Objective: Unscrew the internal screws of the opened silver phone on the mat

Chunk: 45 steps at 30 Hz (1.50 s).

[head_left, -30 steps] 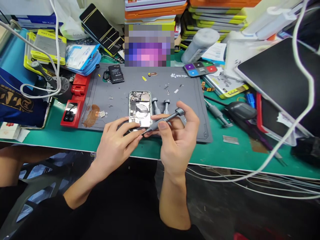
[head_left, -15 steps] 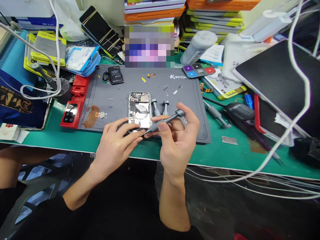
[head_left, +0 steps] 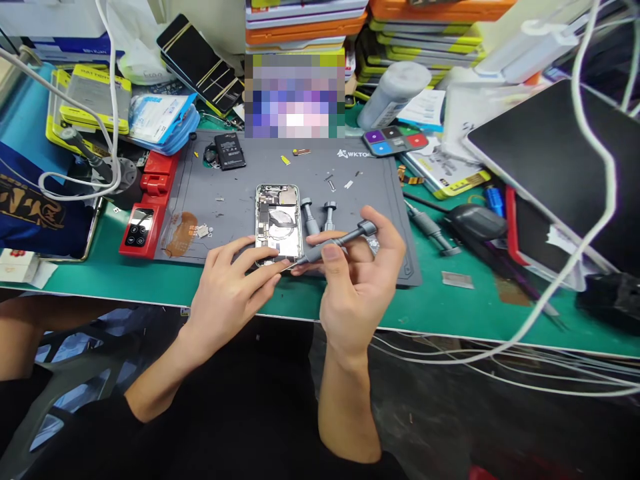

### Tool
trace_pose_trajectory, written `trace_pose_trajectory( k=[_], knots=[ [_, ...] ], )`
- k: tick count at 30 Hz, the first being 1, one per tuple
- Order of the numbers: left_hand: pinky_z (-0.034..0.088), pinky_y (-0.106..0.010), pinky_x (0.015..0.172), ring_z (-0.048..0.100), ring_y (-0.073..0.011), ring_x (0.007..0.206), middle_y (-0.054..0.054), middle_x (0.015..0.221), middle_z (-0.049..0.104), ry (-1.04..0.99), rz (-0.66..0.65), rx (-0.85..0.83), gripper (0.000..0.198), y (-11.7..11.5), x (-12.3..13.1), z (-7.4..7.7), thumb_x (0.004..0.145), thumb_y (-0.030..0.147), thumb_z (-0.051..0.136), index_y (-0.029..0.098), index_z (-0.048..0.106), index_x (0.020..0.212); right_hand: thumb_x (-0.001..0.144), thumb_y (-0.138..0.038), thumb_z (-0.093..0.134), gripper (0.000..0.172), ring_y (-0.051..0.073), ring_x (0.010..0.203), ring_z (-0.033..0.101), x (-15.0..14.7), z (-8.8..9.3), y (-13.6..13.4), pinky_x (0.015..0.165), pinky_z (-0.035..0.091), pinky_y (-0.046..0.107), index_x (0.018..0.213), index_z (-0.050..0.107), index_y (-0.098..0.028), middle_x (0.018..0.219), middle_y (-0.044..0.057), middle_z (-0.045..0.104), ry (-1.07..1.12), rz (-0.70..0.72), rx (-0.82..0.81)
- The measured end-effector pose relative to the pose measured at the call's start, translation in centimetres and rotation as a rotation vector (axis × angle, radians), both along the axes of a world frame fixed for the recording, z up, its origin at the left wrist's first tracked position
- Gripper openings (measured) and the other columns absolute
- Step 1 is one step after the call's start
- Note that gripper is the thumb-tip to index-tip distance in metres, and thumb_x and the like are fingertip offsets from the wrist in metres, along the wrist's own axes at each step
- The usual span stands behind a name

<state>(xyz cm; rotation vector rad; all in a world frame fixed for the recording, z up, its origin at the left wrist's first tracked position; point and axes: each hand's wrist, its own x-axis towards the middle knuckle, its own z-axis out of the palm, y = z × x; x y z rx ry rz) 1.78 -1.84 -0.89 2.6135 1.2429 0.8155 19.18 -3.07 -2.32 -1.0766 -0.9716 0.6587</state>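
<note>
An opened phone [head_left: 277, 217] lies back-up on the grey work mat [head_left: 235, 190], its inner parts showing. My right hand [head_left: 357, 287] is closed round a grey screwdriver [head_left: 335, 243], whose tip points at the phone's near end. My left hand [head_left: 233, 290] rests at the phone's lower edge, thumb and forefinger pinched together right at the screwdriver tip; what they hold is too small to see. Two more grey screwdrivers [head_left: 320, 215] lie beside the phone on the mat.
A red tool [head_left: 145, 213] sits at the mat's left edge, a black battery [head_left: 229, 151] at its far side. Another screwdriver [head_left: 430, 227] and a black-handled tool [head_left: 477, 220] lie to the right. White cables [head_left: 590, 220] hang across the right. Stacked boxes crowd the back.
My right hand has tipped the screwdriver a little flatter and shifted slightly right. The left hand stays at the phone's lower edge.
</note>
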Motion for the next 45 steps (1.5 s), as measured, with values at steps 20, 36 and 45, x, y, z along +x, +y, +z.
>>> trace_pose_trajectory(
  k=[20,36,45],
  knots=[
    [0.05,-0.047,0.108,0.062,-0.03,0.14,-0.005,0.139,0.078,0.021,-0.009,-0.01,0.026,0.04,-0.1,0.0,0.111,0.025,0.062,0.028,0.076,0.133,0.104,-0.031,0.069,0.047,0.019,0.08,0.082,0.12,-0.1,-0.06,0.075,0.078,0.043,0.147,0.054,-0.04,0.12,0.002,0.082,-0.019,0.043,-0.012],
    [0.049,-0.046,0.107,0.06,-0.0299,0.141,-0.004,0.139,0.077,0.018,-0.018,-0.017,0.025,0.01,-0.08,0.1,0.111,0.026,0.062,0.026,0.075,0.133,0.104,-0.031,0.069,0.046,0.016,0.076,0.08,0.13,0.04,-0.16,0.068,0.077,0.036,0.146,0.053,-0.038,0.113,0.001,0.081,-0.013,0.049,-0.038],
    [0.048,-0.046,0.107,0.06,-0.0307,0.14,-0.003,0.139,0.077,0.015,-0.021,-0.009,0.025,0.01,-0.1,0.11,0.111,0.025,0.063,0.025,0.075,0.133,0.105,-0.026,0.067,0.047,0.017,0.076,0.08,0.14,0.0,-0.11,0.069,0.077,0.038,0.149,0.054,-0.035,0.11,0.002,0.083,-0.059,0.038,-0.005]
  ],
)
